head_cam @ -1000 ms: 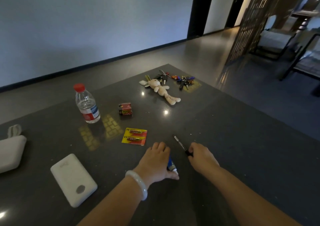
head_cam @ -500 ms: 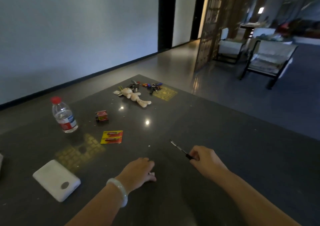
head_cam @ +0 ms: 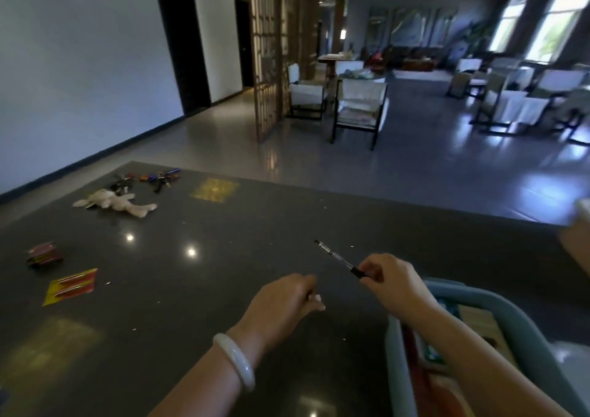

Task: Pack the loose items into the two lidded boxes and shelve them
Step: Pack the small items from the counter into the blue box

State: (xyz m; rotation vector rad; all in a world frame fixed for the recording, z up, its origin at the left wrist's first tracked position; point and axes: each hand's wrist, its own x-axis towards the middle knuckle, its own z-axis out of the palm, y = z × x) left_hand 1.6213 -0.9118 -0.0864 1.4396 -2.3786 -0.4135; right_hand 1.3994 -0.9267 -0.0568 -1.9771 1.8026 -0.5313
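Observation:
My right hand (head_cam: 394,284) pinches the dark end of a slim pen (head_cam: 333,254), which points up and away to the left above the dark table (head_cam: 223,257). Just under my right forearm sits a light blue box (head_cam: 479,293) with no lid on it and several items inside. My left hand (head_cam: 282,301), a pale bangle on its wrist, hovers low over the table with its fingers curled round a small tube that is almost wholly hidden. On the table's left lie a plush rabbit (head_cam: 115,201), bunches of keys (head_cam: 159,179), a yellow battery card (head_cam: 71,285) and a red battery pack (head_cam: 44,254).
The table's far edge runs across the middle of the view, with grey floor beyond. Chairs (head_cam: 359,104) and a wooden lattice screen (head_cam: 271,49) stand further back. Something pale and blurred shows at the right edge (head_cam: 579,225).
The view has swung right: the bottle and white power bank have left it and the blue box has appeared. Both hands have moved right, pen and tube still in them.

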